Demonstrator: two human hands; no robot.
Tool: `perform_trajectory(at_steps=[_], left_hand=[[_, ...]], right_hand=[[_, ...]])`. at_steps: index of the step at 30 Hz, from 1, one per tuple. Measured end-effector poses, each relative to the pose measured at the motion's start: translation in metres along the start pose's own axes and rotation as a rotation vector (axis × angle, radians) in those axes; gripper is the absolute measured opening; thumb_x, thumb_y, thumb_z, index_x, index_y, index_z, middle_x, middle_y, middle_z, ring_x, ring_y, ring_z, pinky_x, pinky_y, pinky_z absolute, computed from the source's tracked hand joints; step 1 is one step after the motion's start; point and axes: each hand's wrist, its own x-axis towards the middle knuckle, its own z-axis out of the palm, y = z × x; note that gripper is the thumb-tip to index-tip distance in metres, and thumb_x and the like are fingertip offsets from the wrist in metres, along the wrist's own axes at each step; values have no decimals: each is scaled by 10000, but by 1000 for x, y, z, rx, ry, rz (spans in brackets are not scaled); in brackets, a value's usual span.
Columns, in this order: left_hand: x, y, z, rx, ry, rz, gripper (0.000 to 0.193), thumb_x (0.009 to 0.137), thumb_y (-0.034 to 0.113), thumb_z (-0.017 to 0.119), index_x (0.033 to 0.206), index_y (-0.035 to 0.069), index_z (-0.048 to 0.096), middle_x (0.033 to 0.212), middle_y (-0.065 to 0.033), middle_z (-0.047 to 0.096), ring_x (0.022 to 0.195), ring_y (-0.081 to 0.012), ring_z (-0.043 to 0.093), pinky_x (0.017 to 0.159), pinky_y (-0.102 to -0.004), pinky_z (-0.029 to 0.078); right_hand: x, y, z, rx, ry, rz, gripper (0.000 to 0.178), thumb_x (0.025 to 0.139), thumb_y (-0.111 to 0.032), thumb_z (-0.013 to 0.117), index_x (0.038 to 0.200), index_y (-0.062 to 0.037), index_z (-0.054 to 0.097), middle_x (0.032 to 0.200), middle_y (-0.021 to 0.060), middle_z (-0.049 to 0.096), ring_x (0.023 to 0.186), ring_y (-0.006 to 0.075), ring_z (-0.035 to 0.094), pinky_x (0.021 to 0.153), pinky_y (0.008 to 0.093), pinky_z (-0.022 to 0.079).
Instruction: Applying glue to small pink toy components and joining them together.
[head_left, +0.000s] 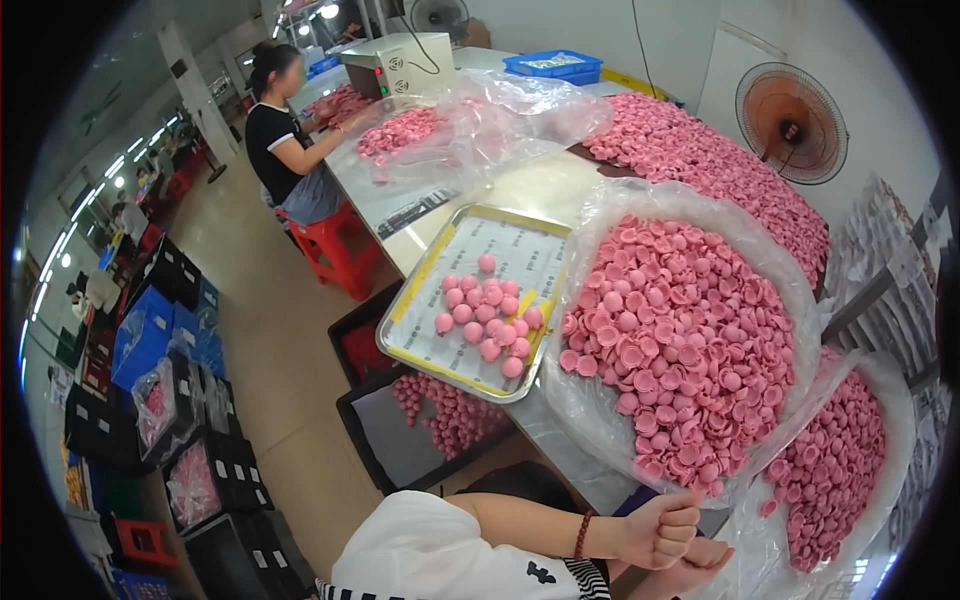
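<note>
My left hand (659,532), with a beaded bracelet (583,536) on the wrist, is closed with its fingers curled in. Just below it and close against it is my right hand (698,565), its fingers also bent inward. Whatever the two hands hold is hidden by the fingers. Beyond them, a large clear plastic bag (620,205) lies open, heaped with pink hollow half-shells (690,340). To its left, a metal tray (398,345) with yellow tape along its edges carries several whole pink balls (487,318).
A second bag of pink half-shells (835,470) stands at right, and a bigger heap (710,150) lies behind. Black crates (365,440) with pink balls sit below the table's left edge. A co-worker (290,140) sits at the far left near a beige machine (400,65). A fan (792,125) stands far right.
</note>
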Motion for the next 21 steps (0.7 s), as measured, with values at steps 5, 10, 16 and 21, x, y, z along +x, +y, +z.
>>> perform_trajectory(at_steps=[5, 10, 16, 21], left_hand=[[-7, 9, -49, -182, 316, 62, 494, 925, 356, 323, 492, 138, 227, 445, 40, 159, 367, -93, 173, 359, -240, 133], [-7, 10, -11, -195, 313, 175, 469, 898, 338, 375, 489, 160, 227, 453, 50, 152, 385, -85, 157, 401, -243, 142], [-18, 27, 14, -86, 282, 205, 501, 923, 365, 306, 472, 175, 201, 434, 69, 143, 367, -61, 132, 400, -239, 109], [-12, 13, 13, -108, 303, 180, 502, 928, 356, 288, 474, 157, 209, 436, 56, 165, 363, -69, 159, 388, -237, 118]], right_hand=[[-14, -22, 50, 1197, -248, 325, 376, 889, -276, 411, 577, -247, 204, 513, -116, 173, 427, 15, 149, 438, 236, 115], [-3, 0, 1, 802, -27, 318, 384, 888, -263, 388, 535, -196, 255, 466, -98, 170, 395, 35, 112, 419, 231, 101], [-16, -12, 31, 790, -162, 327, 404, 885, -293, 374, 511, -200, 253, 426, -85, 156, 360, 49, 138, 397, 221, 136], [-9, 5, 15, 432, 12, 465, 390, 908, -280, 343, 553, -130, 281, 482, -32, 210, 455, 101, 210, 451, 259, 202]])
